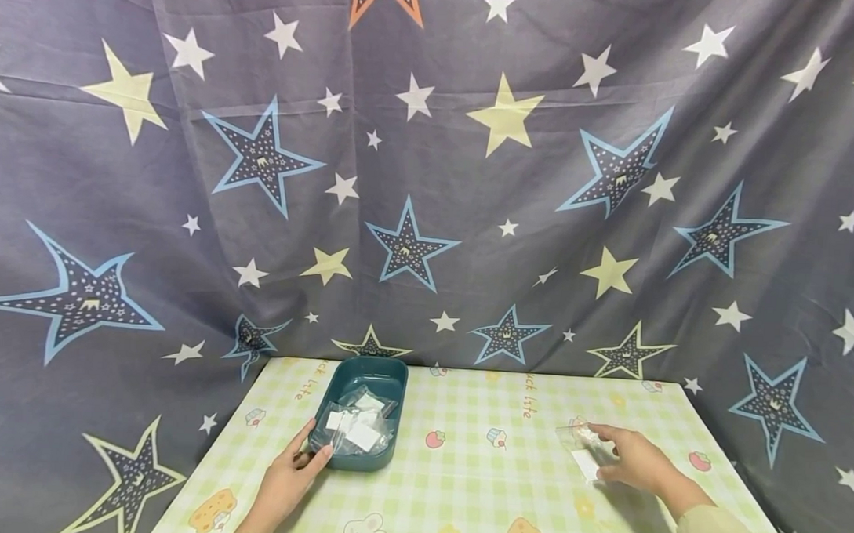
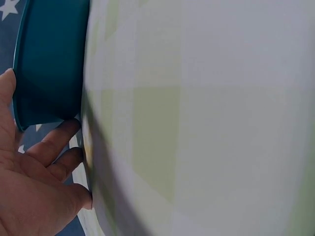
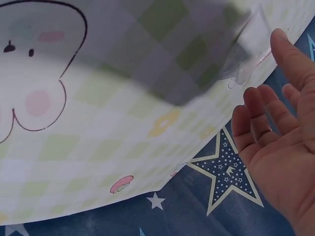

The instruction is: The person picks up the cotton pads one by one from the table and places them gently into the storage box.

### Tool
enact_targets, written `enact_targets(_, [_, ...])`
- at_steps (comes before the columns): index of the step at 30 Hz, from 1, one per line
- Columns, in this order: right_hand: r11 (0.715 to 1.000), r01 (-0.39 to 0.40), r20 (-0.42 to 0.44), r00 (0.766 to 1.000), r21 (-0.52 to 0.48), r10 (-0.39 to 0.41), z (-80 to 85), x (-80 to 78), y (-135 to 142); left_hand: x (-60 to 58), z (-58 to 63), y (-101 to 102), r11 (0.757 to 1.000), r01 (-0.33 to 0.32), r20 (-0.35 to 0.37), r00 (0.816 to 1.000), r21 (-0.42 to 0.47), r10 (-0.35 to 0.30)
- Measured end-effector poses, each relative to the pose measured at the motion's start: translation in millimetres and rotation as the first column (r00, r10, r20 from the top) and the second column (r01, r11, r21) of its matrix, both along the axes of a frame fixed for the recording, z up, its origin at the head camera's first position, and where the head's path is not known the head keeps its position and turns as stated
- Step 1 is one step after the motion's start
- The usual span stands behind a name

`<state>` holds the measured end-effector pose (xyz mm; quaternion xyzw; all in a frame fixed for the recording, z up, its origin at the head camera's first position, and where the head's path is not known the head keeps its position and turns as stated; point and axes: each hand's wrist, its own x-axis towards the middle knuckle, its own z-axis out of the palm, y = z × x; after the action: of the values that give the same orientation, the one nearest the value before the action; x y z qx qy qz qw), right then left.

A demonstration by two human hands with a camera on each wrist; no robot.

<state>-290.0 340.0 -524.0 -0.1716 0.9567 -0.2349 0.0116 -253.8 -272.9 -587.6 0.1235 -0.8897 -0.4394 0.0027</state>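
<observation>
In the head view a teal plastic bin (image 1: 399, 391) stands on the table, with several clear zip bags (image 1: 361, 435) bearing white labels heaped inside. My left hand (image 1: 294, 470) grips the bin's near left corner, the thumb on one side and the fingers on the other. The left wrist view has that thumb at the rim of the bin (image 2: 51, 59) and the other fingers low by its base. Over on the right, a small clear bag with a white label (image 1: 586, 465) lies on the tabletop. My right hand (image 1: 632, 459) hovers around its right side, fingers spread and loosely bent.
A green checked cloth with cartoon prints covers the table (image 1: 455, 479). Behind and beside it hangs a grey curtain (image 1: 445, 165) patterned with stars. The bin stands near the table's back left edge.
</observation>
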Motion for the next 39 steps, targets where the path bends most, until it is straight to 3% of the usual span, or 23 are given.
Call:
enact_targets(7, [0.999,-0.028,0.038,0.999,0.041,0.026,-8.6,-4.2,2,-0.6,0.8,0,1.000,-0.005,0.005,1.000,-0.010,0.006])
enact_targets(13, [0.997,0.005,0.116,0.993,0.071,-0.014,-11.0,-7.1,0,0.8,1.4,2,1.000,-0.009,0.001,1.000,-0.019,0.009])
enact_targets(21, [0.996,0.013,0.096,0.995,0.092,-0.022,-18.3,-11.6,1,1.8,-0.4,0,1.000,-0.017,-0.014,1.000,0.014,0.017])
enact_targets(31, [0.997,-0.028,0.079,0.997,0.065,0.023,-12.6,-16.8,-5,0.6,1.3,-2,1.000,-0.017,-0.011,1.000,0.012,0.017])
enact_targets(39, [0.998,0.002,0.090,0.996,0.070,-0.009,-15.8,-24.9,-6,1.7,-1.3,1,1.000,-0.024,-0.037,0.999,0.017,0.024])
